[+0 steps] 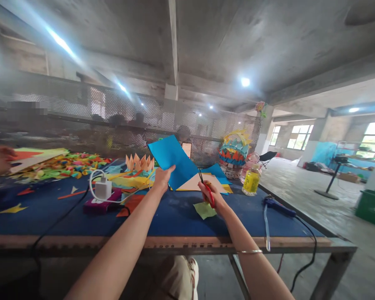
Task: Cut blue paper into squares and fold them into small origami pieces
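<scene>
My left hand (163,178) grips a sheet of blue paper (173,158) by its lower edge, thumb on top, and the sheet stands tilted above the table. In my right hand (215,195) is a pair of red-handled scissors (210,193), the blades pointing up at the sheet's right corner. Whether the blades touch the paper I cannot tell. Beneath and behind lie a pale peach sheet (206,184) and more blue paper (217,171). A light green paper piece (204,210) rests on the table just under my right hand.
A white charger (103,188) sits on a purple power strip (93,205), cables trailing. Left are paper scraps (78,164) and another person's hand (0,158); behind, an orange paper crown (140,162). Right stand a yellow-labelled bottle (251,181), stacked paper crowns (234,152) and a glue gun (279,205).
</scene>
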